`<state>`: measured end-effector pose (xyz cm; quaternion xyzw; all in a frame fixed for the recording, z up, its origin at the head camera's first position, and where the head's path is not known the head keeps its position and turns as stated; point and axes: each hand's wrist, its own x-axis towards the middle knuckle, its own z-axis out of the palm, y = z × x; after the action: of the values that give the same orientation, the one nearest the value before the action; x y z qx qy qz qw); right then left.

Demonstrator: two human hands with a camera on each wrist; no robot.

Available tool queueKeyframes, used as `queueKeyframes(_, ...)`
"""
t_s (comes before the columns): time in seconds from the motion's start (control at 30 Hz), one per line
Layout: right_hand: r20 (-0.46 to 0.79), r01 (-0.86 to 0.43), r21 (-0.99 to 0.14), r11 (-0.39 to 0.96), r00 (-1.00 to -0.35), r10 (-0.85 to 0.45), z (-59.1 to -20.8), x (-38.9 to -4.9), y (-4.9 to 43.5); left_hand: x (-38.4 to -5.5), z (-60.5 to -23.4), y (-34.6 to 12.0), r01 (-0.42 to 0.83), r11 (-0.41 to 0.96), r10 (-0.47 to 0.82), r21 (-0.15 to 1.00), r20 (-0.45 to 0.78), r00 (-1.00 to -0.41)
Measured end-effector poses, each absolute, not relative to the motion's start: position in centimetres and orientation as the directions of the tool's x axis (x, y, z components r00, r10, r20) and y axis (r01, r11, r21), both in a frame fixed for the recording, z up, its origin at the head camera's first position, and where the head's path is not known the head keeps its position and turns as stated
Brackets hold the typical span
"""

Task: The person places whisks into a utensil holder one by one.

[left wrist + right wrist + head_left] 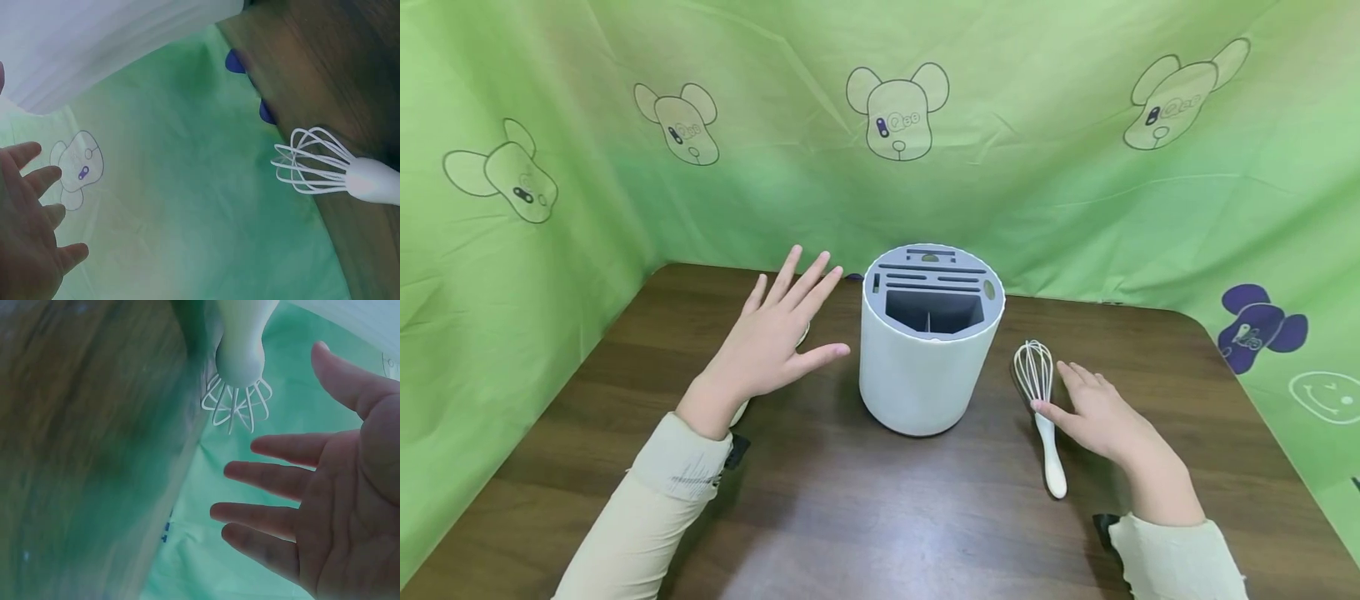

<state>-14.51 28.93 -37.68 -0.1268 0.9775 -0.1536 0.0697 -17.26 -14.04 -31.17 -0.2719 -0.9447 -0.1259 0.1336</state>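
Observation:
A white whisk (pixel 1049 458) lies on the table at the right, its wire loops pointing away from me. My right hand (pixel 1101 417) hovers just right of it, fingers spread, the thumb overlapping the whisk in the head view. The right wrist view has the whisk (pixel 240 359) beyond the fingertips, with nothing in the palm. On the other side, my left hand (pixel 771 342) is raised with fingers spread wide, holding nothing. A second whisk (pixel 372 180) shows in the left wrist view; in the head view that hand mostly hides it.
Between the hands stands a white round utensil holder (pixel 925 379) with a grey slotted top and a larger divided opening. The brown wooden table (pixel 880 517) has a green cloth (pixel 775 192) with bear drawings hanging behind it and along its sides.

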Motion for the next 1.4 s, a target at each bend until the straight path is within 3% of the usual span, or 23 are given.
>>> queueKeyframes(0.63, -0.162, -0.218, -0.338, 0.915, -0.945, -0.285, -37.4, -14.6, 28.7, -17.9, -30.9, -11.3, 0.612, 0.764, 0.514, 0.205, 0.38, -0.769)
queueKeyframes(0.87, -0.124, -0.24, -0.36, 0.901, -0.945, -0.302, -37.7, -14.6, 28.7, -17.9, -31.4, -10.8, 0.621, 0.752, 0.514, 0.222, 0.393, -0.763)
queueKeyframes(1.4, -0.178, -0.179, -0.38, 0.907, -0.949, -0.262, -38.1, -14.7, 28.8, -18.2, -31.7, -10.2, 0.683, 0.677, 0.537, 0.273, 0.451, -0.713)
